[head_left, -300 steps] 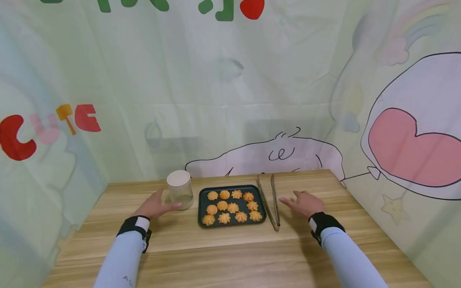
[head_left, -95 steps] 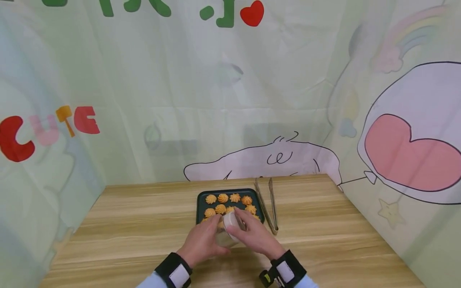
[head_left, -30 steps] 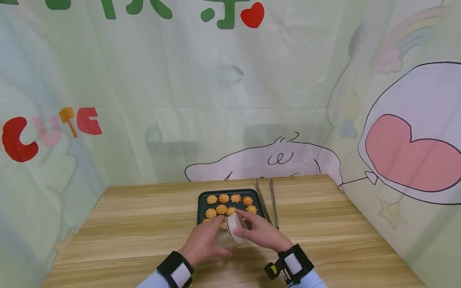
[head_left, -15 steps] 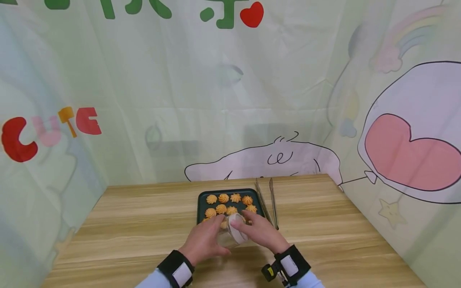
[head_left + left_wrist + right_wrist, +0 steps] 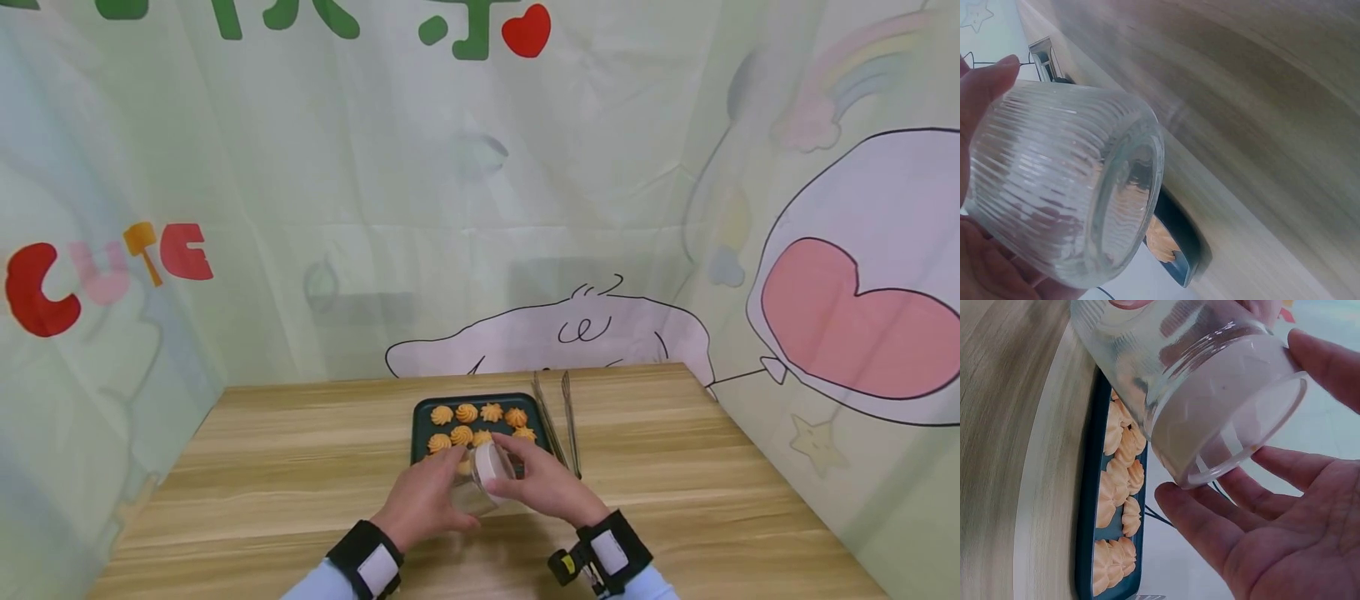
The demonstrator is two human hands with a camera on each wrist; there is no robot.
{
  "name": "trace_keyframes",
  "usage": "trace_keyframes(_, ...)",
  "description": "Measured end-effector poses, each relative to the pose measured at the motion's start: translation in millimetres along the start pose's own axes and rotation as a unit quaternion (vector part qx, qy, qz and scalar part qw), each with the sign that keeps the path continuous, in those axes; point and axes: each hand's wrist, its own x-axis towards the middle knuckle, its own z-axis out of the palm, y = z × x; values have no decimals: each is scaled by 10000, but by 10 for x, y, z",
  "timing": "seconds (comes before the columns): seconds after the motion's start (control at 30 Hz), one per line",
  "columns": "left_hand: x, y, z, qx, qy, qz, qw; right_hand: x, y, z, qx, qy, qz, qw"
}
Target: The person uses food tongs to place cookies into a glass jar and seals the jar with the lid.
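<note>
In the head view a ribbed clear glass jar (image 5: 467,498) hangs tilted over the table, in front of the tray. My left hand (image 5: 422,502) grips its body, and the left wrist view shows the thick base of the jar (image 5: 1079,187) with fingers and thumb round the sides. The white lid (image 5: 491,472) is on the jar and faces right. My right hand (image 5: 549,485) holds that lid; in the right wrist view thumb and fingertips lie around the rim of the lid (image 5: 1222,415). No contents show through the glass.
Just beyond the hands lies a dark baking tray (image 5: 417,433) with several piped cookies (image 5: 467,413), its front part hidden by hands and jar. Metal tongs (image 5: 572,425) lie open along its right side. A printed cloth (image 5: 337,208) hangs behind the wooden table (image 5: 300,467).
Ten seconds ago the jar stood upright left of the tray, both hands apart from it. Now both hold it, tilted. Over the last second the right fingers and lid shift only slightly.
</note>
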Motion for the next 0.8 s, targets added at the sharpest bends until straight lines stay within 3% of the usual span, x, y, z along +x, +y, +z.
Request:
trace_keyframes(0.27, -3, 0, 8, 37, 74, 49, 10000, 23, -57, 72, -241, 440, 918, 9945)
trace_keyframes(0.37, 2, 4, 5, 37, 46, 17, 10000, 26, -61, 95, -182, 433, 1054, 9933)
trace_keyframes(0.6, 3, 9, -3, 100, -5, -18, 9999, 23, -48, 92, -317, 324, 801, 9958)
trace_keyframes(0.8, -7, 8, -11, 96, -61, -46, 9999, 9, 5, 33, -257, -40, 271, 9993)
